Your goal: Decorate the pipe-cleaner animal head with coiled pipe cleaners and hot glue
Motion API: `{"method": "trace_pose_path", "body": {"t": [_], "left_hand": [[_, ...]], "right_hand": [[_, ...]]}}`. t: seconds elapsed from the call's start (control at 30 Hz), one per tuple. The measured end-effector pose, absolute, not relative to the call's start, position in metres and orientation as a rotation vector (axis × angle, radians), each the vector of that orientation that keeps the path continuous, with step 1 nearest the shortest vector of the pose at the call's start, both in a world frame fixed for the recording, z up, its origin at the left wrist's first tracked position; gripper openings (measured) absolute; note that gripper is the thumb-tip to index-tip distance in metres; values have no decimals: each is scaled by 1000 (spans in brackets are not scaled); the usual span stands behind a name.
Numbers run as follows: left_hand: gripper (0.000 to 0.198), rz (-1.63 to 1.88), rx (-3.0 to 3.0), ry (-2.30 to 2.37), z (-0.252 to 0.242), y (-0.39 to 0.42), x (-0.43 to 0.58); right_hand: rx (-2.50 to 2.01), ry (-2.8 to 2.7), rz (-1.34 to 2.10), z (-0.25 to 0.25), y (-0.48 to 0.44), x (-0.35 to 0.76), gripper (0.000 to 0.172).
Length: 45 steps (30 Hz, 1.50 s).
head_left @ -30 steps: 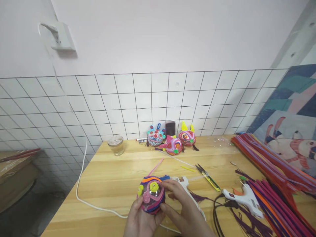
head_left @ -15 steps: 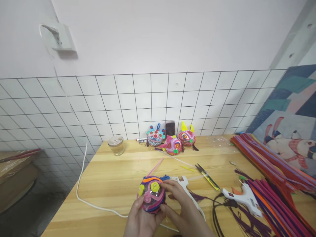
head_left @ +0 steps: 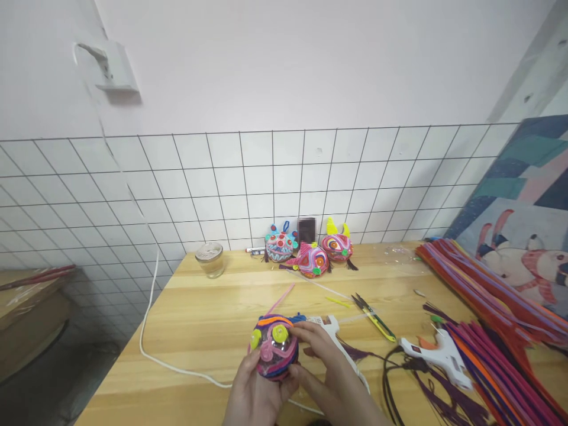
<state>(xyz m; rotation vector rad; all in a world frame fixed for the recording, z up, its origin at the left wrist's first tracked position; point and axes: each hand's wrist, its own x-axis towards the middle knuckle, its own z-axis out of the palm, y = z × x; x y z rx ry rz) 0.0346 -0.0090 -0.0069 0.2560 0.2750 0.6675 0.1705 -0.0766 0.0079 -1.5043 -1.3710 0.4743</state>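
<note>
Head view: observed gripping a round decorated ball [head_left: 276,358] from two sides, with left hand [head_left: 256,390] cupped beneath and to its left, and right hand [head_left: 326,364] pinching its right edge. Located directly between the hands, over the near part of the worktop [head_left: 199,325], touching both equally. Showing no clear long axis, with yellow discs [head_left: 280,333] turned toward the camera.

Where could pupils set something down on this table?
The widest bare table patch lies between glass cup, white cable and pink strip; a smaller one, between snips and red bundle. Right front is crowded: glue gun, black cable, tassels.
</note>
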Motion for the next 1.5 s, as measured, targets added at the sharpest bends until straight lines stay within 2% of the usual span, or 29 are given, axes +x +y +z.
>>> {"method": "trace_pose_path", "body": {"t": [0.33, 0.47, 0.67, 1.0, 1.2, 1.5], "left_hand": [[22, 747, 299, 347, -2, -11, 38], [22, 765, 302, 359, 2, -11, 39], [29, 751, 322, 375, -2, -14, 39], [28, 734, 345, 390, -2, -13, 40], [28, 713, 388, 428, -9, -12, 39], [31, 702, 361, 445, -11, -10, 39]], "right_hand": [[-1431, -1272, 689, 1, -75, 178, 44], [-1463, -1258, 567, 0, -75, 173, 40], [-1500, -1322, 555, 1, -74, 171, 42], [-1523, -1404, 463, -5, -74, 175, 44], [-1536, -1448, 251, -9, -75, 175, 43], [-1595, -1519, 245, -9, -78, 176, 45]]}}
